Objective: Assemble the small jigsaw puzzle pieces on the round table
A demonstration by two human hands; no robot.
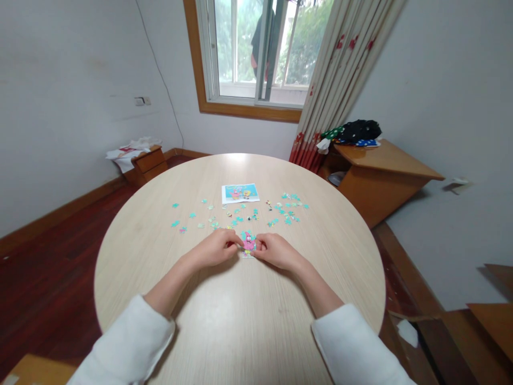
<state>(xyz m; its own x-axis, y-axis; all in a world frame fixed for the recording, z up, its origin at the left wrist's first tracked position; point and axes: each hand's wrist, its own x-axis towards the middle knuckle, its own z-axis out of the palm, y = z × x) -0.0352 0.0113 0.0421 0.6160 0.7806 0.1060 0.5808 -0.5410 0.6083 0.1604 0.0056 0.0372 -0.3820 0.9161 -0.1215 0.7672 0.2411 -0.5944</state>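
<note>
A small joined section of jigsaw puzzle [249, 243] lies flat on the round table, showing a pink starfish figure with turquoise bits around it. My left hand [218, 247] is closed at its left side, the index fingertip pressing against the pink part. On the opposite side, my right hand [276, 250] has its thumb and fingers pinched at the section's right edge. Whether a separate loose piece sits in that pinch is hidden. Just beyond my hands, several loose jigsaw pieces [288, 214] lie scattered, mostly turquoise. Behind them rests a printed picture sheet [241, 193] with cartoon figures.
The pale round table [240, 331] fills the middle of the view. To the right stands a wooden cabinet [385, 158] with dark and spotted cloth [358, 131] on top. White cloths cover a small drawer unit [150, 160] at left. Beyond the window [264, 53], a dark shape hangs.
</note>
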